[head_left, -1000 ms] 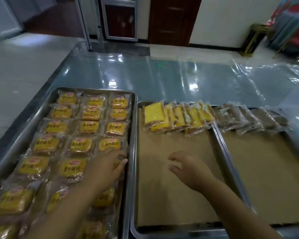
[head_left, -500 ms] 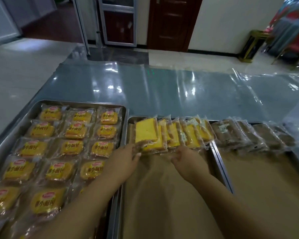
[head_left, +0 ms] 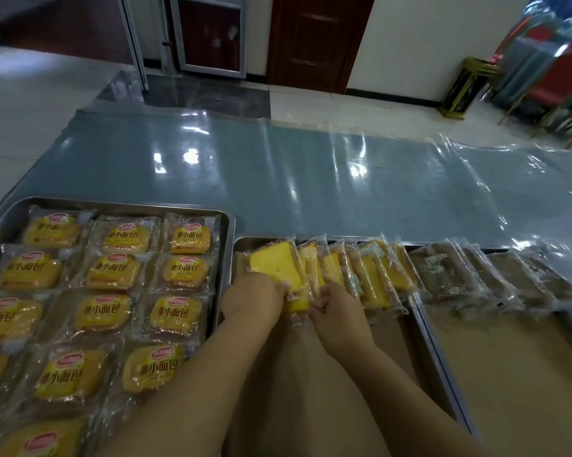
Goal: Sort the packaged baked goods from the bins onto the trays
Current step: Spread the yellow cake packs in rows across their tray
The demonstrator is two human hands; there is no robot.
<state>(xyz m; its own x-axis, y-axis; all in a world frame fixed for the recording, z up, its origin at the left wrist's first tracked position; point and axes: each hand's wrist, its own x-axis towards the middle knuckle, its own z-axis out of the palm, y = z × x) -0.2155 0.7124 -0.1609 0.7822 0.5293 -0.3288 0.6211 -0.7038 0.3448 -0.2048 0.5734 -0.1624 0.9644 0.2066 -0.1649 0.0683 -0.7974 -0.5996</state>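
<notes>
While 1 cake packet is being pinched by curled left hand and right hand, light, even alignment is being advised.

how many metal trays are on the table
3: the left tray holds small bread packs; the middle tray, yellow cake slices; the right tray, brown cake packs. More may lie outside the view.
</notes>
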